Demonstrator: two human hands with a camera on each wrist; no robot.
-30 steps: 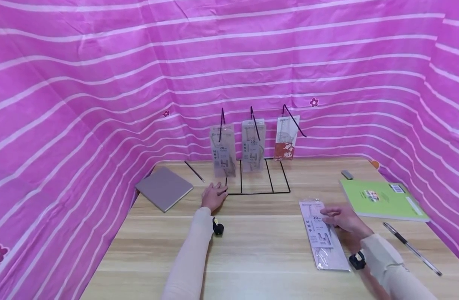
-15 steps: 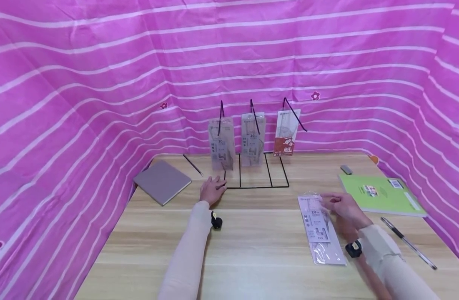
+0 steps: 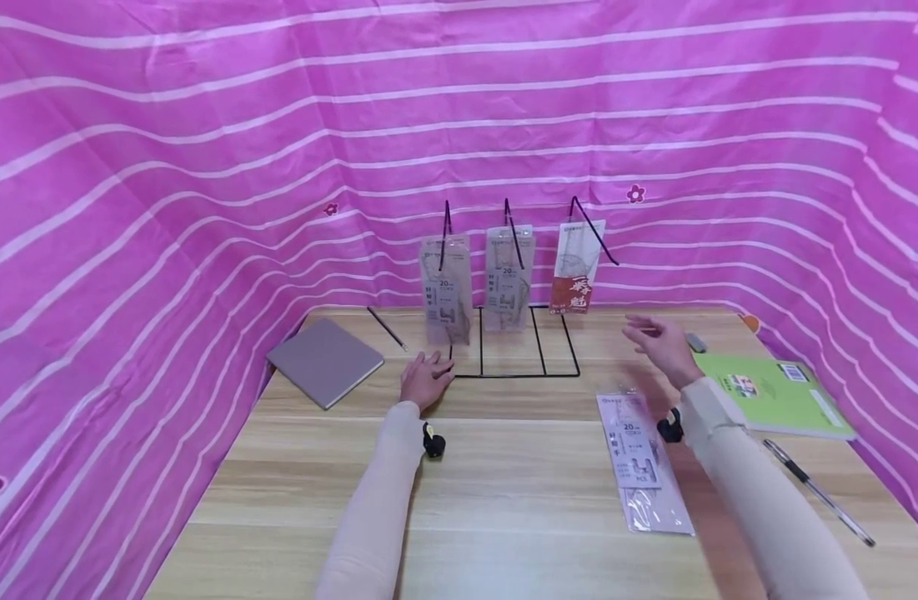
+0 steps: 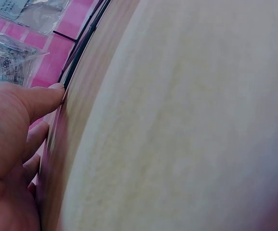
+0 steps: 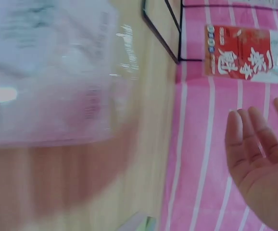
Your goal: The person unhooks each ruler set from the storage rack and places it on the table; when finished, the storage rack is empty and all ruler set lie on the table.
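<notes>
My left hand (image 3: 426, 382) rests at the front left corner of a black wire display rack (image 3: 519, 376); in the left wrist view its thumb touches the rack's bar (image 4: 83, 48). From the rack's hooks hang a left clear packet (image 3: 445, 292), a middle clear packet (image 3: 508, 283) and a red-and-white packet (image 3: 576, 271). My right hand (image 3: 664, 346) is raised to the right of the rack, fingers loosely extended, holding nothing. In the right wrist view that hand (image 5: 269, 168) is apart from the red-and-white packet (image 5: 240, 50). A loose clear packet marked "20" (image 3: 642, 458) lies flat below it.
A grey notebook (image 3: 326, 362) and a pencil (image 3: 387, 327) lie left of the rack. On the right are a green book (image 3: 774, 396), a grey eraser (image 3: 696, 342) and a pen (image 3: 819, 492). Pink striped cloth (image 3: 459, 125) surrounds the wooden table (image 3: 519, 517).
My right hand has left the loose packet on the table and moved up and away, toward the right side of the rack. The left hand stays at the rack's corner.
</notes>
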